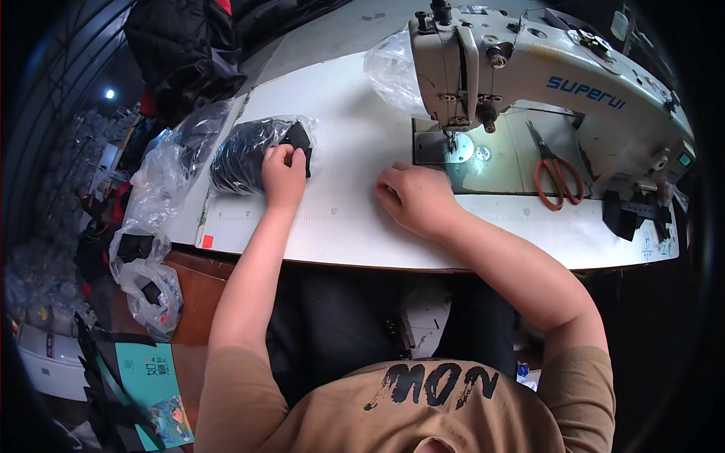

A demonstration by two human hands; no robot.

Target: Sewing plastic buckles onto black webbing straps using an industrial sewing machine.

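Head view, seated at a sewing station. My left hand [285, 175], left of centre, has its fingers curled together on a black fabric piece [299, 140] at the mouth of a clear plastic bag of black pieces [245, 153]. The bag lies directly beyond and left of that hand, long axis running toward the upper right. My right hand [414, 198], at centre, rests loosely closed and empty on the white surface [340, 219], just short of the needle plate [455, 149]; it is the farther one from the bag. The sewing machine [544, 83] fills the upper right, orange-handled scissors [555, 170] on its bed. Crumpled plastic bags [147, 249] crowd the dim left edge.
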